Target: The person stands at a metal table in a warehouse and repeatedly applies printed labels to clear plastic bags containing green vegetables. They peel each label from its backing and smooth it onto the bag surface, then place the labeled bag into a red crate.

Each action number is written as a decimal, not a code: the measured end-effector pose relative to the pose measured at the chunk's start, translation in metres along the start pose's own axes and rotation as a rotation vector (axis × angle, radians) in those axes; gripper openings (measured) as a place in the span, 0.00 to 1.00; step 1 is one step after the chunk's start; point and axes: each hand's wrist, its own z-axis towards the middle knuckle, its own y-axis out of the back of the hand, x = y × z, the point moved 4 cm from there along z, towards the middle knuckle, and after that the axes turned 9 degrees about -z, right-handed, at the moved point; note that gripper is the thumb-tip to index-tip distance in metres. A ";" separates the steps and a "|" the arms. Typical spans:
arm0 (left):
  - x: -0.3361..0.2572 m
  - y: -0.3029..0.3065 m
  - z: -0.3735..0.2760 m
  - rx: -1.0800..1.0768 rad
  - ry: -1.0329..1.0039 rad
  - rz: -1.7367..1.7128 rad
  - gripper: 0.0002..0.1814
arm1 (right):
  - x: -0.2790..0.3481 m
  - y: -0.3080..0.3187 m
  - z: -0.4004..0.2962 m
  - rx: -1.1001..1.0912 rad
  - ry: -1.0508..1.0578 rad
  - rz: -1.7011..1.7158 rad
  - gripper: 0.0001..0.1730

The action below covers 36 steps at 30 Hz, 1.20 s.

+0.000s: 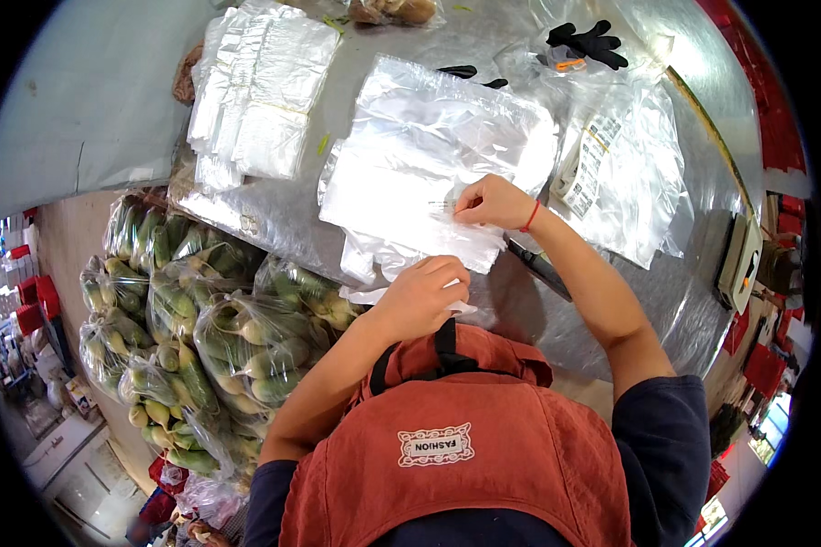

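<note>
A stack of clear plastic bags (410, 157) lies on the metal table in front of me. My right hand (496, 203), with a red string on its wrist, has thumb and forefinger pinched at the stack's near right part; whether film is between them cannot be told. Close to my apron, my left hand (421, 297) is closed on a crumpled white plastic bag (462, 309), whose ends stick out on both sides. A dark-handled tool (539, 268), perhaps a knife, lies under my right forearm.
Bundled white bags (274, 96) lie at the upper left. More clear bags (640, 164) and a banded roll of printed labels (583, 171) lie right, a black glove (592, 44) beyond. Bagged green radishes (253, 342) are piled left of me. A scale-like device (740, 263) stands at the right edge.
</note>
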 end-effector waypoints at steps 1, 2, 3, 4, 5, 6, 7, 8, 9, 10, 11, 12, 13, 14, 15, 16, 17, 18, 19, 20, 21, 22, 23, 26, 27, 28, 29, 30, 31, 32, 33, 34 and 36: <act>0.000 0.001 0.002 -0.012 -0.014 0.019 0.11 | -0.001 0.000 0.000 0.015 -0.003 0.031 0.10; -0.001 0.002 0.004 -0.025 -0.029 0.038 0.11 | -0.002 0.000 0.000 0.030 -0.005 0.061 0.09; -0.001 0.003 0.006 -0.024 -0.027 0.052 0.11 | -0.003 0.000 0.000 0.023 -0.005 0.070 0.09; -0.002 0.004 0.009 -0.023 -0.026 0.065 0.11 | -0.004 -0.001 0.001 0.016 -0.006 0.078 0.09; -0.003 0.005 0.011 -0.022 -0.025 0.078 0.10 | -0.005 -0.001 0.002 0.008 -0.006 0.087 0.08; -0.003 0.006 0.013 -0.028 -0.020 0.113 0.10 | -0.005 -0.001 0.002 0.022 -0.013 0.104 0.08; -0.003 0.007 0.015 -0.033 -0.015 0.147 0.09 | -0.005 -0.001 0.002 0.036 -0.019 0.122 0.08; -0.002 0.008 0.017 -0.039 -0.010 0.181 0.09 | -0.005 -0.001 0.003 0.050 -0.026 0.139 0.08; 0.004 0.007 0.015 -0.063 0.048 0.193 0.08 | -0.006 0.001 0.004 0.047 0.000 0.089 0.07; 0.016 0.004 0.011 -0.089 0.103 0.207 0.08 | -0.008 0.007 0.008 0.042 0.026 0.036 0.07; 0.026 0.001 0.007 -0.115 0.159 0.219 0.08 | -0.013 0.015 0.013 0.038 0.052 -0.017 0.06; 0.035 0.000 0.002 -0.118 0.187 0.121 0.09 | -0.032 0.057 0.028 -0.084 0.167 -0.285 0.06; 0.045 0.002 -0.008 -0.130 0.229 0.029 0.09 | -0.024 0.088 0.032 -0.392 0.201 -0.489 0.05; 0.049 0.003 -0.015 -0.139 0.262 -0.072 0.10 | -0.016 0.119 0.028 -0.715 0.152 -0.680 0.05; 0.047 0.008 -0.019 -0.152 0.412 -0.179 0.10 | 0.025 0.140 0.006 -1.237 0.003 -0.774 0.04; 0.037 0.017 -0.020 -0.150 0.552 -0.286 0.10 | 0.048 0.138 0.007 -1.245 0.170 -0.642 0.04; 0.032 0.023 -0.023 -0.153 0.690 -0.392 0.10 | 0.072 0.129 0.014 -1.243 0.340 -0.509 0.05; 0.034 0.021 -0.027 -0.196 0.702 -0.498 0.15 | 0.091 0.104 0.035 -1.069 0.466 -0.427 0.05; 0.031 0.021 -0.028 -0.235 0.682 -0.525 0.16 | 0.112 0.073 0.060 -0.885 0.591 -0.342 0.07; 0.027 0.019 -0.027 -0.274 0.660 -0.552 0.17 | 0.137 0.040 0.083 -0.715 0.745 -0.527 0.06; 0.024 0.019 -0.026 -0.302 0.636 -0.579 0.19 | 0.142 0.006 0.122 -0.540 0.792 -0.830 0.07; 0.020 0.019 -0.023 -0.239 0.505 -0.460 0.20 | 0.147 -0.020 0.145 -0.418 0.798 -0.945 0.08; 0.018 0.018 -0.021 -0.199 0.404 -0.402 0.19 | 0.142 -0.038 0.171 -0.401 0.780 -1.043 0.08; 0.015 0.016 -0.031 -0.199 0.515 -0.432 0.18 | 0.136 -0.059 0.205 -0.372 0.780 -1.084 0.09; 0.016 0.016 -0.037 -0.224 0.544 -0.443 0.18 | 0.130 -0.061 0.203 -0.365 0.775 -1.056 0.09; 0.017 0.014 -0.045 -0.265 0.573 -0.460 0.18 | 0.134 -0.058 0.191 -0.402 0.762 -1.009 0.09; 0.022 0.012 -0.052 -0.349 0.562 -0.456 0.18 | 0.136 -0.051 0.179 -0.442 0.743 -0.962 0.09; 0.026 0.008 -0.058 -0.384 0.582 -0.480 0.18 | 0.140 -0.041 0.158 -0.480 0.720 -0.924 0.08; 0.029 0.007 -0.062 -0.415 0.600 -0.502 0.19 | 0.138 -0.023 0.129 -0.450 0.634 -0.629 0.09; 0.027 0.010 -0.060 -0.426 0.595 -0.515 0.19 | 0.128 -0.005 0.094 -0.428 0.542 -0.337 0.10; 0.028 0.010 -0.061 -0.456 0.604 -0.570 0.19 | 0.113 0.008 0.057 -0.505 0.443 -0.284 0.11; 0.027 0.009 -0.059 -0.452 0.614 -0.601 0.16 | 0.092 0.029 0.019 -0.597 0.338 -0.227 0.12; 0.025 0.012 -0.053 -0.425 0.589 -0.576 0.14 | 0.028 0.054 -0.042 -0.738 0.258 -0.098 0.11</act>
